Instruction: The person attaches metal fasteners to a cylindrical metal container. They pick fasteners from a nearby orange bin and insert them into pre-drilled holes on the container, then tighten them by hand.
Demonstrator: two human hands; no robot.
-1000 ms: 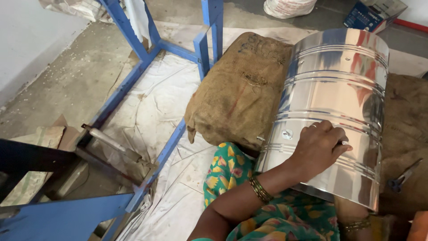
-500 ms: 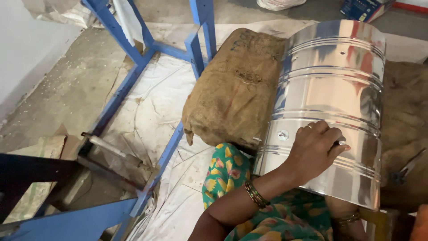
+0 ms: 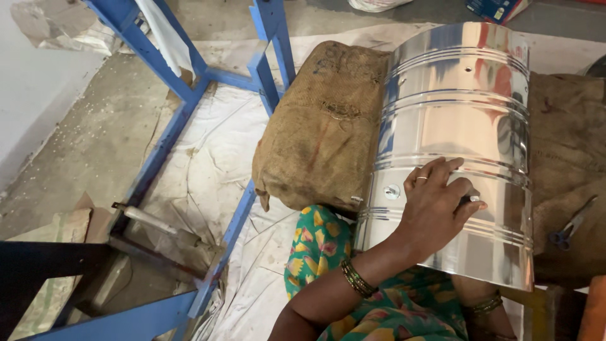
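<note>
While it lies across the person's lap at the right of the frame, the shiny ribbed steel drum [image 3: 457, 126] runs its long axis from the lower edge of the frame up toward the top, its far end pointing away from the wearer and leaning slightly right. Its curved wall carries raised bands, small holes and a round rivet near the lower left. The left hand [image 3: 435, 205] rests on top of that wall near the drum's near end, palm down, fingers spread and curved over the metal, a small dark object pinched at the fingertips; the drum sits under and beyond this hand rather than inside a closed grasp. Of the right hand only a bangled wrist [image 3: 483, 307] shows beneath the drum's near rim, so its grip cannot be told. Left of the drum and touching it lies a brown burlap sack [image 3: 319, 136]. A pair of scissors [image 3: 568, 228] lies on burlap at the right edge. Further left, a blue metal frame [image 3: 167, 136] stands over a white plastic sheet [image 3: 208, 164] on the concrete floor.
</note>
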